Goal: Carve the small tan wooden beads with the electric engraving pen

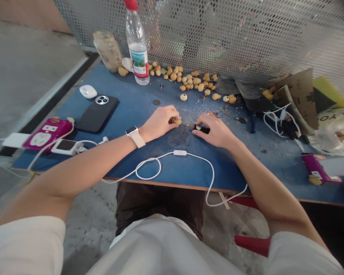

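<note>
My left hand (163,119), with a pale watch strap at the wrist, pinches a small tan gourd-like piece (177,121) above the blue tabletop. Facing it from the right, my right hand (213,128) is closed around a short black handheld tool (202,129). The tool's thin tip points left towards the piece, and a small gap seems to lie between them. Pale shavings and crumbs (210,111) are scattered just behind my right hand. One light round piece with a dark hole (184,97) lies beyond both hands.
Many tan gourd-like pieces (196,81) lie along the perforated metal panel (218,34). A red-capped water bottle (139,61) stands back left. A phone (97,114) and purple power strip (47,133) lie left. A white cable with inline switch (180,152) runs along the front edge.
</note>
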